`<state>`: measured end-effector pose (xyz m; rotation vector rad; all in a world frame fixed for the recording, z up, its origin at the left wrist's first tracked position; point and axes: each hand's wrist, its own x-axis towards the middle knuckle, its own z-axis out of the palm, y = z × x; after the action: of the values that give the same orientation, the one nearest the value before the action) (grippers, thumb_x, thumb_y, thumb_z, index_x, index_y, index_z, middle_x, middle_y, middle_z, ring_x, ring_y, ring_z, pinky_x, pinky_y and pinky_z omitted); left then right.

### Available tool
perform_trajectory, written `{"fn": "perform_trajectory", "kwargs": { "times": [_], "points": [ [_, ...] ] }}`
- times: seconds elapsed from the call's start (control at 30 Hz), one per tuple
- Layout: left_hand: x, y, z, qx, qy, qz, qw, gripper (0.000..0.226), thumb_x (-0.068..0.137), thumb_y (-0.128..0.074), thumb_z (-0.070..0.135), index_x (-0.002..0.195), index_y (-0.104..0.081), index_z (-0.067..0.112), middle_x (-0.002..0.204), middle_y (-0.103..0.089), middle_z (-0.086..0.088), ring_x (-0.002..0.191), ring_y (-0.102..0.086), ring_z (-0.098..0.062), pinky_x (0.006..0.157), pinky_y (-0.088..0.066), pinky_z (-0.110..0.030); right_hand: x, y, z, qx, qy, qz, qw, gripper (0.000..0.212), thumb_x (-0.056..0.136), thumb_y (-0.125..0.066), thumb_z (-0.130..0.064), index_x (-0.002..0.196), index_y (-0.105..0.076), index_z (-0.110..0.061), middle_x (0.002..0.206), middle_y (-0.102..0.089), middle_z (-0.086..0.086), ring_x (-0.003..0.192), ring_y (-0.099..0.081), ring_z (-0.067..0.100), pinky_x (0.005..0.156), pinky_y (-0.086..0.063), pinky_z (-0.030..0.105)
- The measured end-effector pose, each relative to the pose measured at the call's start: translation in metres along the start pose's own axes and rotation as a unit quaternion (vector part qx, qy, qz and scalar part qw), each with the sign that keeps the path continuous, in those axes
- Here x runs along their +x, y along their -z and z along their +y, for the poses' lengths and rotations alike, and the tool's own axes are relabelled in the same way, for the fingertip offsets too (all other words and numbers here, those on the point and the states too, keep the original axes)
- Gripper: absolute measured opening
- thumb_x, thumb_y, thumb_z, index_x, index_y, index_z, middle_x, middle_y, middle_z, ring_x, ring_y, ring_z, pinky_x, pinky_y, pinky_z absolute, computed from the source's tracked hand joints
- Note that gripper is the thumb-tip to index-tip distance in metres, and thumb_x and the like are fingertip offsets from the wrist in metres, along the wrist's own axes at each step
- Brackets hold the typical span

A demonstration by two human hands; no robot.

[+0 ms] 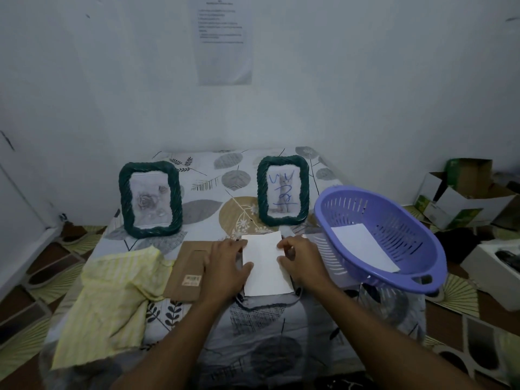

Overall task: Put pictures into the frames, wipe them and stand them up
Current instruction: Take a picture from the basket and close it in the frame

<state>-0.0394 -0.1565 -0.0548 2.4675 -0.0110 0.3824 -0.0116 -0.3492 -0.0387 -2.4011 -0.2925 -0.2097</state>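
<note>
Just in front of the right-hand green frame (282, 190), both hands, left hand (226, 266) and right hand (301, 261), pinch the white picture (266, 266) by its edges; square it over the face-down frame (295, 288) beneath before pressing flat

- Two frames stand upright at the back of the table (253, 333): the left frame (150, 199) near the left edge, the right frame (282, 190) right of centre, well apart
- A cloth (112, 299) lies at the front left
- A backing board (187, 270) lies flat just right of the cloth
- A sheet of paper (266, 266) lies right of the board, before the right frame, between the left hand (225, 266) and the right hand (301, 258), both touching it
- A basket (380, 237) sits tilted at the right edge, another sheet (363, 249) in it
- Boxes (464, 192) lie on the floor, right of the table
- A notice (223, 38) hangs on the wall behind
</note>
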Motion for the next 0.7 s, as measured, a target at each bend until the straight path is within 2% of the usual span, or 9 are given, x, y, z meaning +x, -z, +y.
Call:
{"fn": "perform_trajectory", "kwargs": {
  "times": [0.07,0.13,0.37,0.5,0.7],
  "points": [
    [-0.004,-0.002,-0.004,0.011,-0.006,0.014,1.000,0.045,0.079,-0.069,0.037,0.122,-0.061,0.025,0.117,-0.054,0.003,0.114,-0.041,-0.019,0.100,-0.037,-0.045,-0.002,-0.002,0.005,-0.013,0.023,-0.009,1.000,0.026,0.083,-0.072,-0.018,0.109,-0.068,-0.017,0.110,-0.062,0.002,0.103,-0.054,0.018,0.090,-0.047,0.032],
    [-0.006,-0.002,-0.006,0.013,-0.017,0.021,1.000,0.041,0.080,-0.067,0.038,0.119,-0.063,0.024,0.120,-0.051,0.004,0.117,-0.038,-0.017,0.100,-0.037,-0.043,-0.004,-0.002,0.009,-0.013,0.035,-0.008,0.999,0.024,0.085,-0.070,-0.019,0.108,-0.070,-0.016,0.114,-0.058,0.002,0.107,-0.051,0.018,0.093,-0.044,0.030],
    [-0.009,-0.001,-0.008,0.011,-0.029,0.013,0.999,0.036,0.083,-0.065,0.035,0.116,-0.067,0.022,0.128,-0.057,0.005,0.121,-0.040,-0.016,0.106,-0.032,-0.042,-0.012,-0.006,0.016,-0.001,0.066,0.033,0.997,0.015,0.085,-0.067,-0.021,0.096,-0.075,-0.015,0.105,-0.063,-0.003,0.096,-0.049,0.013,0.082,-0.038,0.022],
    [-0.012,0.000,-0.010,0.010,-0.032,0.018,0.999,0.036,0.084,-0.065,0.033,0.118,-0.067,0.021,0.129,-0.058,0.005,0.122,-0.041,-0.016,0.106,-0.032,-0.041,-0.012,-0.008,0.016,0.000,0.072,0.027,0.997,0.017,0.085,-0.067,-0.025,0.097,-0.076,-0.017,0.104,-0.066,-0.005,0.096,-0.047,0.011,0.082,-0.036,0.022],
    [-0.010,0.005,-0.011,-0.016,-0.022,0.005,1.000,0.036,0.084,-0.066,0.027,0.118,-0.067,0.017,0.129,-0.058,0.002,0.123,-0.041,-0.018,0.107,-0.034,-0.043,-0.012,-0.006,0.015,0.020,0.076,0.004,0.997,0.016,0.084,-0.067,-0.026,0.096,-0.076,-0.019,0.101,-0.066,-0.007,0.096,-0.051,0.011,0.084,-0.044,0.027]
  ]
}}
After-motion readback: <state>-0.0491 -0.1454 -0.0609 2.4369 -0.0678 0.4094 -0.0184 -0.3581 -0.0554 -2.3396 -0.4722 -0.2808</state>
